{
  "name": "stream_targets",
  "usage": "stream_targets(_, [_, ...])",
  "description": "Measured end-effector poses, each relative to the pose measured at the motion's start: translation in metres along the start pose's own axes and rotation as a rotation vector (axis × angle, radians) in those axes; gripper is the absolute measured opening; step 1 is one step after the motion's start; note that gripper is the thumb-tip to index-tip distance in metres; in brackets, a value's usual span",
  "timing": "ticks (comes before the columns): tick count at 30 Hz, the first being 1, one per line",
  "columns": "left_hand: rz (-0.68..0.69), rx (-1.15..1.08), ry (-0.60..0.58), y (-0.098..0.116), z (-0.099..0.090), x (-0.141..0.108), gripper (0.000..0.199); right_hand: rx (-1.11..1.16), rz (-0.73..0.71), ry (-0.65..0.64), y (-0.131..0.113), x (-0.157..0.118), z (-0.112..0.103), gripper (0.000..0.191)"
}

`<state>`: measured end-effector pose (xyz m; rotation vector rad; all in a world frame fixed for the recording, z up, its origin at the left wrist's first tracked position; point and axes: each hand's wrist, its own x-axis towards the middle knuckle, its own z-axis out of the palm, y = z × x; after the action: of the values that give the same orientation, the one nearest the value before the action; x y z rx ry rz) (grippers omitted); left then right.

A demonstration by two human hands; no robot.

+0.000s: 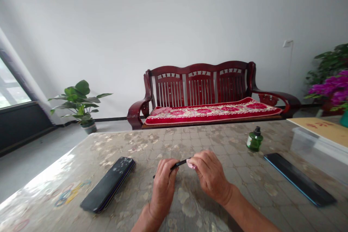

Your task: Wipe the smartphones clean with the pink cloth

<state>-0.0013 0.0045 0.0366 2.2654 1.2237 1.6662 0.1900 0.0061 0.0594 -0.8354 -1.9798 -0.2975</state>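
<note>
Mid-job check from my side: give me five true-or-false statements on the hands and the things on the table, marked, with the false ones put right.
1. The left hand grips a slim black stick. True.
2. The right hand is spread open and empty. False: it pinches a small pink piece.
3. A green bottle stands upright on the table. True.
4. The coloured bands lie to the right of both hands. False: the bands lie to their left.
5. A dark, blue-edged slab lies to the right of both hands. True.
</note>
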Motion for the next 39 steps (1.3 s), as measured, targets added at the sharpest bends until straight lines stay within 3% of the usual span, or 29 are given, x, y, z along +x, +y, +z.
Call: stream_targets(39, [0.074,-0.05,-0.035,-0.0046,-0.0002,-0.0009,0.02,0.011,-0.048,-0.04,0.001,-0.0001,0.0019,0.022])
